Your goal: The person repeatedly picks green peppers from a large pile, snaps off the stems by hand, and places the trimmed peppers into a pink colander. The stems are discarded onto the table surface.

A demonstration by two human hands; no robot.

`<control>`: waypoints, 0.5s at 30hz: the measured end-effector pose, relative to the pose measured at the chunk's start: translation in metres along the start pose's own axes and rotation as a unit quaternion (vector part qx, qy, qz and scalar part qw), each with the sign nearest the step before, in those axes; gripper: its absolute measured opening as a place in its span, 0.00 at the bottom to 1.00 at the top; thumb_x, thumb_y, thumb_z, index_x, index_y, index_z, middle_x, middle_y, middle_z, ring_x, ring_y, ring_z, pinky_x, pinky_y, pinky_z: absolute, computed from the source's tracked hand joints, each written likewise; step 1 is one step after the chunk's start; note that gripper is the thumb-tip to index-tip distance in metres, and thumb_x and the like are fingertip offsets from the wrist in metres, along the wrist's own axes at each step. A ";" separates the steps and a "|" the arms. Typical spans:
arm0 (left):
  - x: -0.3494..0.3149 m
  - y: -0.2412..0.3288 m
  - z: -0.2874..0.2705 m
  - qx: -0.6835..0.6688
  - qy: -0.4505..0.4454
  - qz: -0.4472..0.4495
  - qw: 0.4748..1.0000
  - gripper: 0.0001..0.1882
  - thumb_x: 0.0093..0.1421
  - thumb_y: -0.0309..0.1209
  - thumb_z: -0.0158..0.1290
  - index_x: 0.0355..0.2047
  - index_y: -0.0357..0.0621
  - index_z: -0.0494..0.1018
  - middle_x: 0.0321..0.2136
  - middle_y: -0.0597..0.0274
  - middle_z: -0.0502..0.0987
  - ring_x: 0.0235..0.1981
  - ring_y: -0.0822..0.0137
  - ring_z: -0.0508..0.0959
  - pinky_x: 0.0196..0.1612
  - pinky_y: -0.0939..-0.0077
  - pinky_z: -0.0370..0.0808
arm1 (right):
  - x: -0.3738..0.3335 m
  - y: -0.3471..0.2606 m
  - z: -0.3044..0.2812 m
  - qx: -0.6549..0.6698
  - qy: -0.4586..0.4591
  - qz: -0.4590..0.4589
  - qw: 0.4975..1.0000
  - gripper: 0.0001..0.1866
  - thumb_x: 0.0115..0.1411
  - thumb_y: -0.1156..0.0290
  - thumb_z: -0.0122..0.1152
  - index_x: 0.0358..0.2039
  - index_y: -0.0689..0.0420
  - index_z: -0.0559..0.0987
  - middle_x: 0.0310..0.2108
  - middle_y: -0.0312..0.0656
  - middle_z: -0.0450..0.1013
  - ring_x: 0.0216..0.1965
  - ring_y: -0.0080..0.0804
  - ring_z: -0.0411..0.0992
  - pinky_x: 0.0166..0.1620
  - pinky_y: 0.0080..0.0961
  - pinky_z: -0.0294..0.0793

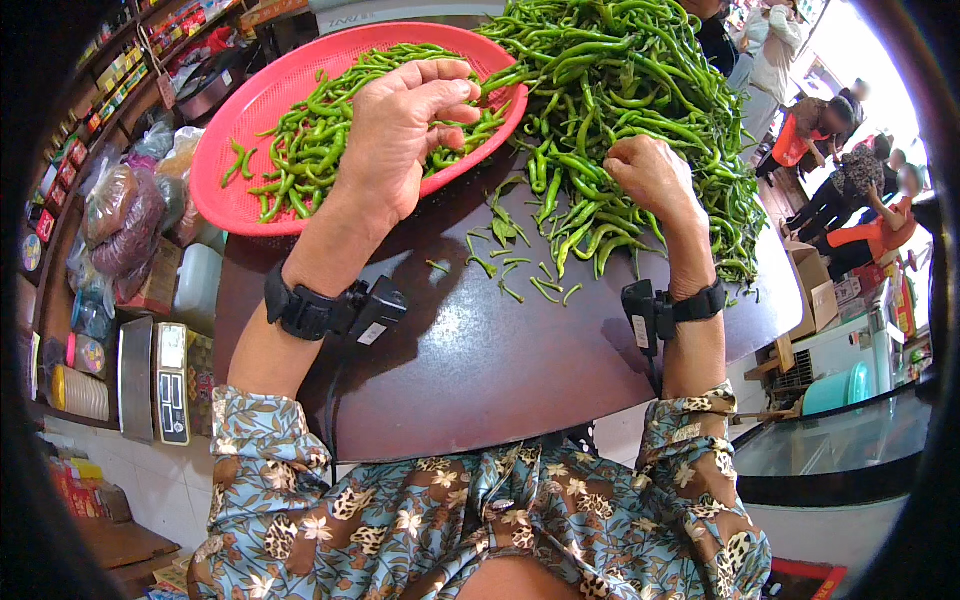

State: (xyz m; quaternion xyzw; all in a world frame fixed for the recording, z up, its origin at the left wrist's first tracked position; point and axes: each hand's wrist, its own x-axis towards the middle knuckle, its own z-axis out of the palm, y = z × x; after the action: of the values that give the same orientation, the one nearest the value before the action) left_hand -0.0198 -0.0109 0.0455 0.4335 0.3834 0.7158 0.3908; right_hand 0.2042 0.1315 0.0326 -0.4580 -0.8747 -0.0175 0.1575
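Your left hand hovers over the red tray, fingers curled, pinching a green chilli.
Right hand, closed, grips the chilli heap on the surface; drop only trimmed chillies in.

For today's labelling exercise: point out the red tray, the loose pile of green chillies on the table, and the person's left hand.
red tray (225,190): head view, bare part near its left rim.
pile of green chillies (630,75): head view, middle of the heap.
left hand (395,135): head view, back of the hand over the tray.
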 end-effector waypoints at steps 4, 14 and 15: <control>0.000 0.000 0.001 -0.002 -0.011 -0.008 1.000 0.10 0.56 0.26 0.49 0.38 0.37 0.70 0.30 0.61 0.75 0.27 0.75 0.74 0.28 0.85 0.71 | -0.002 -0.001 -0.001 -0.055 -0.053 -0.011 0.997 0.12 0.45 0.63 0.54 0.29 0.53 0.80 0.29 0.46 0.75 0.34 0.44 0.73 0.38 0.36 0.71; -0.001 -0.002 0.005 0.019 -0.022 -0.008 1.000 0.08 0.56 0.25 0.49 0.36 0.36 0.71 0.27 0.62 0.75 0.25 0.77 0.73 0.26 0.86 0.70 | -0.002 -0.003 0.002 -0.029 -0.045 -0.031 0.998 0.10 0.43 0.67 0.52 0.27 0.57 0.76 0.27 0.46 0.74 0.33 0.45 0.72 0.37 0.36 0.69; -0.002 -0.003 0.005 0.022 -0.022 -0.012 0.999 0.08 0.56 0.26 0.49 0.36 0.37 0.71 0.27 0.63 0.75 0.24 0.77 0.73 0.26 0.86 0.70 | -0.002 -0.003 0.002 -0.005 -0.027 -0.035 0.999 0.10 0.43 0.68 0.51 0.26 0.58 0.76 0.26 0.46 0.73 0.32 0.45 0.71 0.36 0.36 0.69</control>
State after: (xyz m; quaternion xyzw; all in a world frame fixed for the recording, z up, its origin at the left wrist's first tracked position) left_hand -0.0140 -0.0105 0.0439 0.4531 0.3955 0.6928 0.3979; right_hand 0.2021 0.1281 0.0309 -0.4287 -0.8938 -0.0155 0.1307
